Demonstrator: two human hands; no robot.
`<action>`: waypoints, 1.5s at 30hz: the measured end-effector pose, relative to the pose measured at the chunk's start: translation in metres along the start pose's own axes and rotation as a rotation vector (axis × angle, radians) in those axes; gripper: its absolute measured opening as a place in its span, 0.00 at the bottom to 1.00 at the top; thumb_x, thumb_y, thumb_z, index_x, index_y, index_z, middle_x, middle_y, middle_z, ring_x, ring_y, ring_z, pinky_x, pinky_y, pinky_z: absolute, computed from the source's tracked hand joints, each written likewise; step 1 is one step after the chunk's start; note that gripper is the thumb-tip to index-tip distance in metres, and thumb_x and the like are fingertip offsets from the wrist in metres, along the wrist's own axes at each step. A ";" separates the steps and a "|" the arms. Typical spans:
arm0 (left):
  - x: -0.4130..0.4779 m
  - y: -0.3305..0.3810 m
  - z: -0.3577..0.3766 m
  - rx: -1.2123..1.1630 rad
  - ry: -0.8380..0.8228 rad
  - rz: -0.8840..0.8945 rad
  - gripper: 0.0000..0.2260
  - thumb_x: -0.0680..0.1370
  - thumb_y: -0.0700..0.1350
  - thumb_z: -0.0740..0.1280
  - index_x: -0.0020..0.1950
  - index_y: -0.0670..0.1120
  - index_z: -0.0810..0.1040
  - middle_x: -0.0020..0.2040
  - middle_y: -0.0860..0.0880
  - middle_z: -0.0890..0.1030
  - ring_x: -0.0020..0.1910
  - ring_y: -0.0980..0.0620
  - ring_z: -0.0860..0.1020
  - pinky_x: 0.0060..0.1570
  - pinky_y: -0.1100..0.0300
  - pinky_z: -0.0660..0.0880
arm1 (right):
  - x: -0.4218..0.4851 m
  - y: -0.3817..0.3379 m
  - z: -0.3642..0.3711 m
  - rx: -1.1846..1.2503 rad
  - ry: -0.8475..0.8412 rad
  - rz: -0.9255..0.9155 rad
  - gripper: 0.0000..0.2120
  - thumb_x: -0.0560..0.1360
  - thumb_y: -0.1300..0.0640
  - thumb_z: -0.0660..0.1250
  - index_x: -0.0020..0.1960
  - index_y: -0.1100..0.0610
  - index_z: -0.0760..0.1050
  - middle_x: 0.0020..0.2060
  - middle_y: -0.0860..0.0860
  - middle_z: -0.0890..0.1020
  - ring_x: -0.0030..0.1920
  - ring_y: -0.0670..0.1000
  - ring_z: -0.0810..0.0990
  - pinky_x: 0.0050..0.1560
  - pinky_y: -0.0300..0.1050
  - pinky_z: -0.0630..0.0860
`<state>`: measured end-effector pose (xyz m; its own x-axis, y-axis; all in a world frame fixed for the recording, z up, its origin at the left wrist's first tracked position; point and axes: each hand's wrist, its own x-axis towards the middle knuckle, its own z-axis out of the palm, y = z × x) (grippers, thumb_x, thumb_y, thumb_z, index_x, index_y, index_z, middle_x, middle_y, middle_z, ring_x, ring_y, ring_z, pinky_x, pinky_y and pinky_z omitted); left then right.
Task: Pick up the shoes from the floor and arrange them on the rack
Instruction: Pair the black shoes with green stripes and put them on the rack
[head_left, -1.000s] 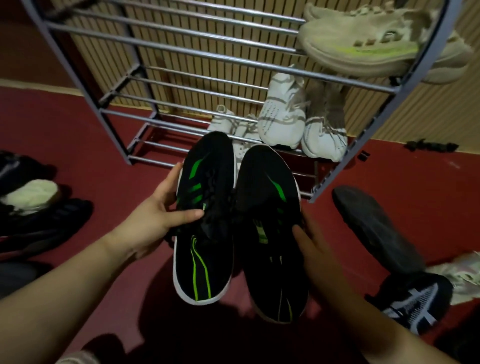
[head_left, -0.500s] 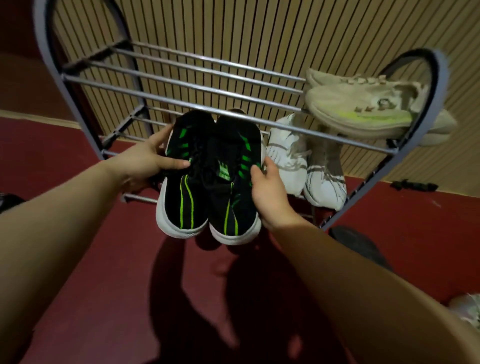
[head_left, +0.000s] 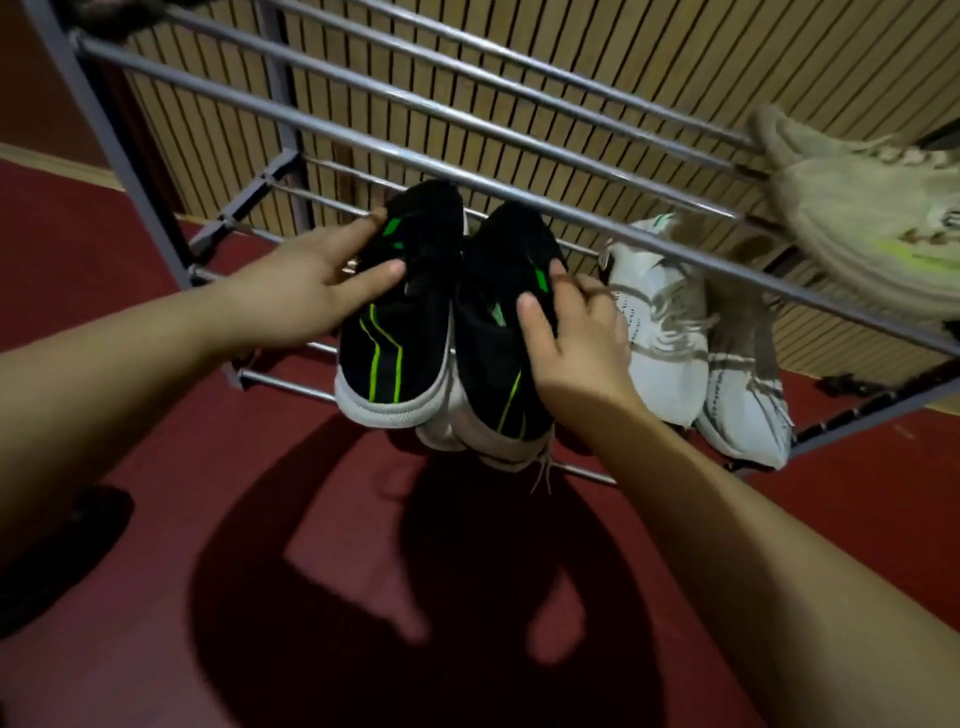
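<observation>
1. The grey metal-tube shoe rack (head_left: 467, 171) carries the pair of black knit trainers with green stripes (head_left: 400, 312) on its lower tier. Their heels overhang the front rail, just left of the white trainers (head_left: 670, 332).
2. Let go here, the pair could tip off that rail, since it seems perched on another white shoe.
3. The left hand (head_left: 306, 291) and right hand (head_left: 576, 343) each clasp one trainer between thumb and fingers.
4. Half a second ago, the toes sat less deep.

Dark red floor (head_left: 857, 493) with hard shadows (head_left: 311, 623), slatted tan wall (head_left: 675, 62), dim light
</observation>
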<state>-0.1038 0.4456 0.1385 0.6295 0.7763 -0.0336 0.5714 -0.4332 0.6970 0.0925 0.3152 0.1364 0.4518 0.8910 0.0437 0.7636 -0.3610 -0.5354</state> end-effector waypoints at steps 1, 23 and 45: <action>-0.014 -0.004 -0.002 -0.093 -0.033 -0.010 0.30 0.75 0.66 0.54 0.75 0.60 0.55 0.69 0.61 0.64 0.68 0.59 0.64 0.64 0.63 0.62 | -0.012 -0.001 -0.003 -0.005 -0.048 -0.093 0.32 0.75 0.35 0.49 0.77 0.44 0.50 0.74 0.53 0.57 0.75 0.53 0.52 0.74 0.52 0.50; 0.012 0.010 0.049 0.051 -0.128 0.091 0.45 0.59 0.68 0.71 0.73 0.63 0.58 0.74 0.48 0.55 0.73 0.48 0.59 0.68 0.60 0.58 | -0.010 0.016 -0.001 -0.712 -0.253 -0.233 0.53 0.67 0.28 0.62 0.76 0.49 0.34 0.76 0.57 0.53 0.75 0.56 0.53 0.70 0.52 0.58; 0.012 0.013 0.073 0.004 -0.022 0.129 0.38 0.70 0.56 0.72 0.75 0.56 0.56 0.72 0.41 0.55 0.74 0.50 0.51 0.64 0.65 0.54 | 0.003 0.036 -0.007 -0.561 -0.320 -0.380 0.44 0.73 0.35 0.61 0.76 0.44 0.36 0.76 0.56 0.54 0.76 0.54 0.50 0.73 0.57 0.40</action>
<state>-0.0500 0.4161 0.0952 0.7094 0.7037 0.0401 0.4874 -0.5308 0.6934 0.1246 0.3035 0.1232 0.0190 0.9879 -0.1538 0.9996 -0.0221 -0.0183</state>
